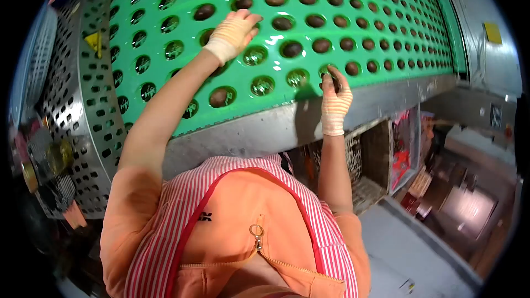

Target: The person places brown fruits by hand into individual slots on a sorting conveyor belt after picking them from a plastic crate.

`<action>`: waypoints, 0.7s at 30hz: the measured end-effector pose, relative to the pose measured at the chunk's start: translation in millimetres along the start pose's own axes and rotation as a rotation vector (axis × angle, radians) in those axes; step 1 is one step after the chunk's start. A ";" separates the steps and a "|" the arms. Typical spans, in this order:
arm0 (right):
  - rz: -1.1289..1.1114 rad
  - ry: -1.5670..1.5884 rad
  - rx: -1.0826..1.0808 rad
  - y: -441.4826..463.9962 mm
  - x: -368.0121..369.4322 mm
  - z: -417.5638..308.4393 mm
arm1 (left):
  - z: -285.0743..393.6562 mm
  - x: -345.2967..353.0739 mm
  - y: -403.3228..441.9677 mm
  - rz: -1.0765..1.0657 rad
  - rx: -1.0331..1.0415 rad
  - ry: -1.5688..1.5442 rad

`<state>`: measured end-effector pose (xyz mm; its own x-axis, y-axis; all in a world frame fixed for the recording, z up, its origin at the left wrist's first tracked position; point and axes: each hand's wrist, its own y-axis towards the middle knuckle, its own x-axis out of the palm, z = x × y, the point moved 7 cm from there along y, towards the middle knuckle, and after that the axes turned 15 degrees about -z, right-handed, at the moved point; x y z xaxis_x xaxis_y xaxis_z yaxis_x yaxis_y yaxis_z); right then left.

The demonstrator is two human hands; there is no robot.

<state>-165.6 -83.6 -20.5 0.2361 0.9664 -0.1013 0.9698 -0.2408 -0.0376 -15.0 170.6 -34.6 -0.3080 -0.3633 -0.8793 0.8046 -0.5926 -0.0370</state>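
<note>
A green sheet (292, 95) with rows of round cups covers the belt; many cups hold brown round pieces (291, 49), while others show a clear, shiny bottom. My left hand (234, 34), in a pale striped glove with bare fingertips, is over the sheet at upper centre, just below a brown piece (242, 3). Its fingers are somewhat apart and nothing shows in them. At the near edge of the sheet, my right hand (336, 99) wears the same kind of glove. Its fingers are bent round a dark brown piece (336, 82) beside a cup, partly hidden by the fingers.
A metal rail (237, 135) runs along the near edge. Perforated metal plate (83, 105) stands at the left, with a yellow triangular sign (95, 43). Crates (375, 157) are below at right, and a metal housing (480, 38) stands at far right.
</note>
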 end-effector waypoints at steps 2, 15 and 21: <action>0.091 -0.074 0.063 -26.8 -30.7 -11.8 | 26.1 18.9 -15.1 -0.022 0.131 -0.040; 0.429 -0.571 0.813 -312.3 -392.4 122.1 | 50.5 58.4 -21.6 0.000 0.180 -0.020; 0.148 -0.342 1.349 -379.2 -395.2 266.0 | 302.0 117.8 6.7 -0.460 0.245 -0.701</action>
<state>-642.8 -398.0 -230.7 0.1142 0.9024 -0.4154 0.0866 -0.4256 -0.9007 -199.1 -93.2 4.9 -0.8815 -0.3613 -0.3041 0.4170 -0.8977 -0.1421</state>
